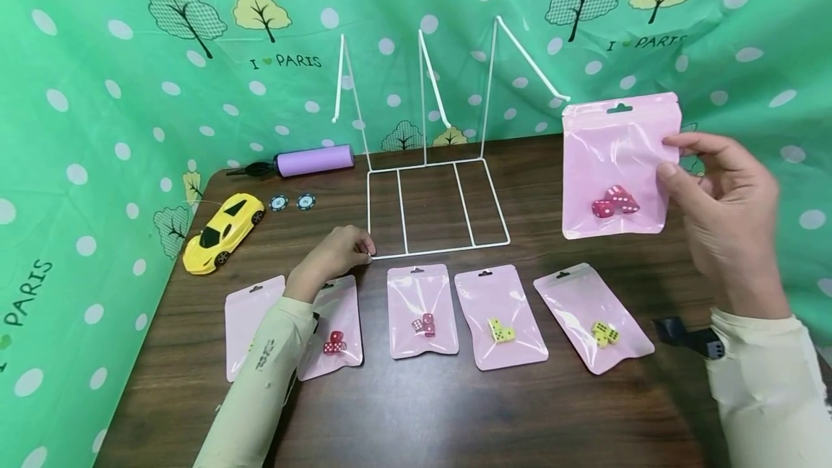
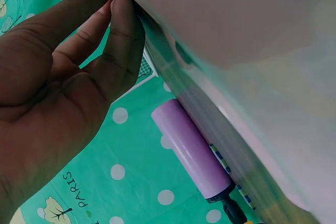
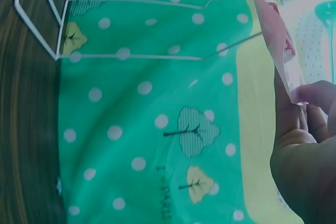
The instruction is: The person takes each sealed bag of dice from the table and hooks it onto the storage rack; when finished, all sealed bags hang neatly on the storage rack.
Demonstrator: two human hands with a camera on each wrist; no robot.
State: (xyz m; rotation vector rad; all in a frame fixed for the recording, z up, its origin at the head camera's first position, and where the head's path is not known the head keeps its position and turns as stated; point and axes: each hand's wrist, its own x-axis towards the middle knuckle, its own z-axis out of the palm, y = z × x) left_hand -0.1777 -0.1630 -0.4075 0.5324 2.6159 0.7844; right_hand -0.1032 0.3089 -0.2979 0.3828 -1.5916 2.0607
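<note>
My right hand [image 1: 731, 215] pinches the right edge of a pink zip bag [image 1: 591, 150] between thumb and fingers, holding it upright above the table. Red dice [image 1: 617, 201] show through its front, and a hang hole is cut in its top. Just left of the bag's upper corner is the tip of the right prong of a white wire display rack [image 1: 439, 250]. With its fingertips, my left hand [image 1: 334, 255] pinches that rack's front left corner. In the right wrist view the bag [image 3: 273, 35] appears nearly edge-on, beside the rack's prongs.
A row of pink bags lies in front of the rack, two with red dice [image 1: 334, 344] and two with yellow dice [image 1: 500, 331]. My left forearm partly covers the leftmost bag [image 1: 242, 316]. Behind are a yellow toy car [image 1: 224, 233], two poker chips [image 1: 306, 201] and a purple hand pump [image 1: 315, 161].
</note>
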